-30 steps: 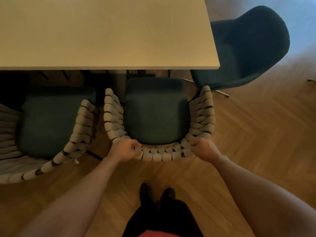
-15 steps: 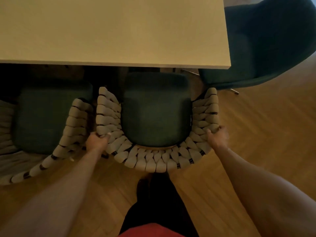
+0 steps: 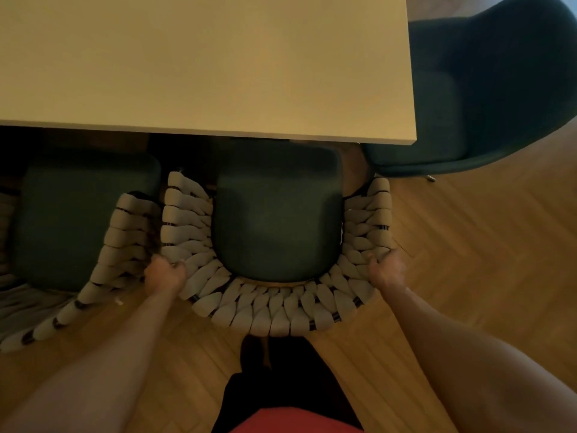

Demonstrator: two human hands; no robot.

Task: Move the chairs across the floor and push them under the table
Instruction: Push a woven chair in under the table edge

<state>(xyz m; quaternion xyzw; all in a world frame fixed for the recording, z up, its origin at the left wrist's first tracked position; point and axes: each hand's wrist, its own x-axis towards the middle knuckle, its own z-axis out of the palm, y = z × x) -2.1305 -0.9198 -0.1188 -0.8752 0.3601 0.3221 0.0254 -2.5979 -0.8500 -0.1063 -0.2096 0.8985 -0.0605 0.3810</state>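
Two woven chairs [image 3: 274, 276] [image 3: 103, 260], one shell chair [image 3: 487, 89], one table [image 3: 203, 64].

Ahead: the tabletop [image 3: 203, 64] edge overhangs the front of the middle chair [image 3: 276, 214]; we see only a dark gap beneath it.
Left side: the neighbouring woven chair [image 3: 84, 220] sits just beside the middle chair's left arm, nearly touching, and our left hand [image 3: 164, 275] fills the narrow slot between them.
Right side: open wooden floor [image 3: 468, 245] lies beside our right hand [image 3: 387, 267], with free room to pass.
Far right: a dark shell chair [image 3: 487, 82] stands at the tabletop's end, near the woven arm's front tip.
Behind: our legs stand right against the curved backrest; the floor is bare on both sides.
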